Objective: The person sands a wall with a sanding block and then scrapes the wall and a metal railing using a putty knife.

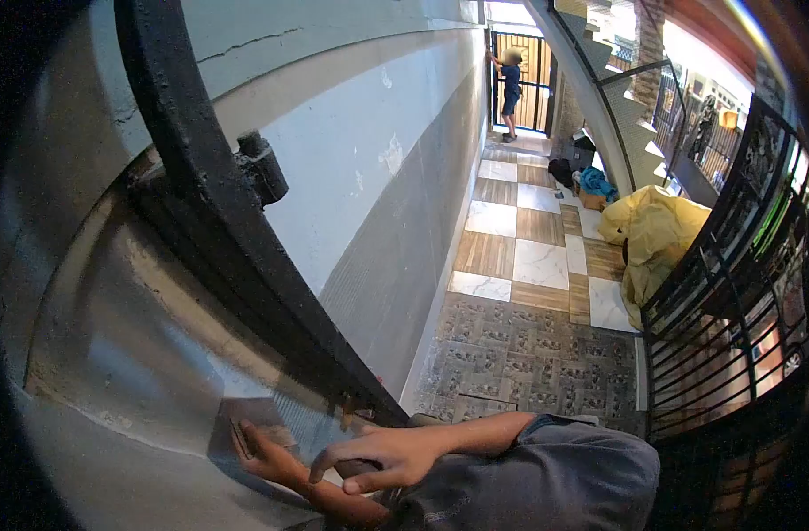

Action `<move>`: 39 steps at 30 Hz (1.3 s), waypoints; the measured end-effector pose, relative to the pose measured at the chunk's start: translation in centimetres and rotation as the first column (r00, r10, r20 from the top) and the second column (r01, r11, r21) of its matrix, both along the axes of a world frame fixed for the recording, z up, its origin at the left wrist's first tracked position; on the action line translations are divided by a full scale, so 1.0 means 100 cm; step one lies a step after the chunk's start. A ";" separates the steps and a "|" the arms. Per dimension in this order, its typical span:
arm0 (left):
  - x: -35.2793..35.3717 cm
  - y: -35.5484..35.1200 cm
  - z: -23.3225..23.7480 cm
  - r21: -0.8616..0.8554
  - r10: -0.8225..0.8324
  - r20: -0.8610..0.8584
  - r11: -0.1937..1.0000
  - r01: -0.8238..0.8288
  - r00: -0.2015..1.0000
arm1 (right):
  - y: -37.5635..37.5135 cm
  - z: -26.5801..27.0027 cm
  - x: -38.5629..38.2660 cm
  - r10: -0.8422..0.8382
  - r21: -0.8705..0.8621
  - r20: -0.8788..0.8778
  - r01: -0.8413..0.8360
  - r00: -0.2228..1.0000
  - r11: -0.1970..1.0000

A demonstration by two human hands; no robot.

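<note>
My left hand [267,456] is low at the left, against the grey wall [95,425]. Its fingers curl at the edge of a thin, flat brown sheet [261,414] that lies on the wall surface; its exact kind is not clear. Just right of it, my right hand [391,453] hovers over my left forearm, thumb and forefinger apart and curved, with nothing visible between them. A black metal bar [236,234] with a protruding block slants past above both hands.
A patterned tile floor [511,350] runs along the painted wall [369,150] to a gate [533,75], where a person [511,84] stands with a raised arm. At right are a yellow cover [657,226], black railings [705,354] and a staircase [612,115].
</note>
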State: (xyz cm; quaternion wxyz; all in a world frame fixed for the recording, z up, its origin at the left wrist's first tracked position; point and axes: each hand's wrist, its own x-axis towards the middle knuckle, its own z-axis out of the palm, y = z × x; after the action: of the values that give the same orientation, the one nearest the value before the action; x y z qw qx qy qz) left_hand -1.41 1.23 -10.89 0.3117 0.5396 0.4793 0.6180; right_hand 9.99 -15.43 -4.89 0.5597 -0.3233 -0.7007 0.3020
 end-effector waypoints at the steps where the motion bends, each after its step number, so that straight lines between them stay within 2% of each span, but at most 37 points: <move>1: -0.011 0.018 -0.020 0.299 -0.127 -0.162 0.939 0.171 0.979 | 0.007 -0.002 -0.002 0.009 -0.040 -0.022 -0.010 1.000 0.999; 2: -0.019 0.027 -0.031 0.531 -0.193 -0.353 0.764 0.366 0.916 | 0.019 -0.016 -0.005 0.009 -0.041 -0.027 -0.010 1.000 0.999; 3: -0.017 0.020 -0.021 0.527 -0.192 -0.358 0.766 0.368 0.914 | 0.035 -0.040 -0.009 -0.058 -0.114 -0.116 0.045 0.991 0.992; 4: -0.009 0.007 0.000 0.247 -0.304 -0.123 0.912 0.326 0.945 | 0.046 -0.059 -0.008 -0.127 -0.190 -0.199 0.089 0.972 0.978; 5: -0.001 -0.007 0.019 -0.066 -0.310 0.138 0.945 0.321 0.941 | 0.052 -0.070 -0.003 -0.115 -0.187 -0.206 0.076 0.972 0.979; 6: 0.008 -0.021 0.030 -0.077 -0.173 0.191 0.979 0.190 0.966 | 0.058 -0.076 0.002 -0.128 -0.478 -0.374 -0.073 0.919 0.875; 7: 0.003 -0.018 0.027 -0.073 -0.158 0.192 0.982 0.175 0.969 | 0.063 -0.082 0.004 -0.194 -0.690 -0.505 -0.258 0.841 0.676; 8: 0.003 -0.015 0.025 -0.038 -0.176 0.182 0.982 0.185 0.968 | 0.063 -0.075 0.001 -0.184 -0.689 -0.500 -0.260 0.846 0.676; 10: 0.006 -0.014 0.023 0.005 -0.200 0.178 0.979 0.203 0.963 | 0.062 -0.059 -0.005 -0.286 -0.634 -0.331 0.012 0.899 0.774; 12: 0.005 -0.022 0.033 -0.026 -0.332 0.111 0.941 0.337 0.937 | 0.080 -0.073 -0.008 -0.290 -0.597 -0.325 0.042 0.900 0.801; 14: 0.007 -0.016 0.032 -0.017 -0.365 0.125 0.929 0.370 0.922 | 0.096 -0.073 -0.013 -0.348 -0.560 -0.357 0.099 0.867 0.822; 15: 0.005 -0.014 0.029 -0.016 -0.387 0.143 0.919 0.394 0.911 | 0.101 -0.067 -0.008 -0.309 -0.652 -0.377 -0.013 0.873 0.758; 16: 0.015 -0.021 0.028 -0.089 -0.188 0.244 0.973 0.215 0.951 | 0.119 -0.085 -0.011 -0.325 -0.626 -0.569 -0.142 0.756 0.767; 17: 0.016 -0.019 0.034 -0.068 -0.247 0.154 0.963 0.259 0.957 | 0.133 -0.088 -0.018 -0.337 -0.580 -0.724 -0.266 0.602 0.770; 18: 0.015 -0.015 0.038 -0.061 -0.298 0.062 0.951 0.302 0.952 | 0.140 -0.095 -0.023 -0.320 -0.509 -0.807 -0.312 0.496 0.802; 19: 0.018 -0.009 0.034 -0.029 -0.281 0.037 0.959 0.282 0.959 | 0.139 -0.084 -0.023 -0.307 -0.440 -0.875 -0.349 0.375 0.827; 20: 0.021 -0.002 0.029 0.005 -0.264 0.012 0.965 0.264 0.965 | 0.138 -0.074 -0.028 -0.249 -0.355 -0.917 -0.352 0.312 0.866; 21: 0.025 0.000 0.031 0.032 -0.173 -0.041 0.984 0.174 0.984 | 0.141 -0.067 -0.030 -0.189 -0.269 -0.950 -0.344 0.250 0.900; 22: 0.031 0.001 0.033 0.066 -0.086 -0.088 0.994 0.092 0.992 | 0.147 -0.066 -0.029 -0.203 -0.290 -0.934 -0.295 0.293 0.910; 23: 0.034 0.002 0.041 0.133 -0.088 -0.102 0.986 0.101 0.991 | 0.155 -0.064 -0.027 -0.216 -0.304 -0.917 -0.238 0.336 0.922; 25: 0.040 0.007 0.058 0.197 -0.063 -0.127 0.977 0.087 0.990 | 0.168 -0.045 -0.020 -0.155 -0.255 -0.934 -0.297 0.322 0.920; 26: 0.043 0.007 0.060 0.199 -0.033 -0.111 0.978 0.055 0.993 | 0.180 -0.054 -0.017 -0.258 -0.360 -0.916 -0.341 0.308 0.868; 27: 0.046 0.006 0.068 0.205 -0.008 -0.094 0.978 0.027 0.996 | 0.178 -0.045 -0.021 -0.251 -0.360 -0.916 -0.364 0.312 0.859; 29: 0.047 0.002 0.078 0.193 -0.032 -0.084 0.980 0.047 0.996 | 0.174 -0.027 -0.021 -0.204 -0.282 -0.945 -0.320 0.255 0.904; 31: 0.045 0.003 0.071 0.202 -0.101 -0.008 0.974 0.100 0.995 | 0.172 -0.034 -0.022 -0.237 -0.316 -0.934 -0.306 0.268 0.898; 33: 0.045 0.001 0.073 0.177 -0.062 -0.077 0.981 0.075 0.995 | 0.169 -0.034 -0.023 -0.257 -0.307 -0.928 -0.164 0.269 0.937; 35: 0.047 0.005 0.067 0.295 -0.093 -0.068 0.949 0.109 0.993 | 0.171 -0.034 -0.020 -0.305 -0.363 -0.907 -0.174 0.289 0.915; 36: 0.049 0.001 0.072 0.197 -0.096 -0.025 0.975 0.099 0.995 | 0.168 -0.024 -0.020 -0.336 -0.386 -0.884 -0.105 0.324 0.916; 37: 0.049 0.000 0.074 0.188 -0.083 -0.029 0.978 0.087 0.996 | 0.169 -0.019 -0.019 -0.364 -0.402 -0.859 -0.034 0.360 0.915; 39: 0.051 0.002 0.078 0.274 -0.043 -0.086 0.960 0.065 0.995 | 0.175 -0.026 -0.018 -0.335 -0.369 -0.853 -0.009 0.400 0.929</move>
State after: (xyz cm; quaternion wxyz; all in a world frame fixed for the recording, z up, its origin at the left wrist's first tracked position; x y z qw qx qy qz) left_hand 3.67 1.41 -3.13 0.2312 0.6147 0.3854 0.6482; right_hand 8.16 2.03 -7.49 0.8156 -0.2616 -0.1938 0.4784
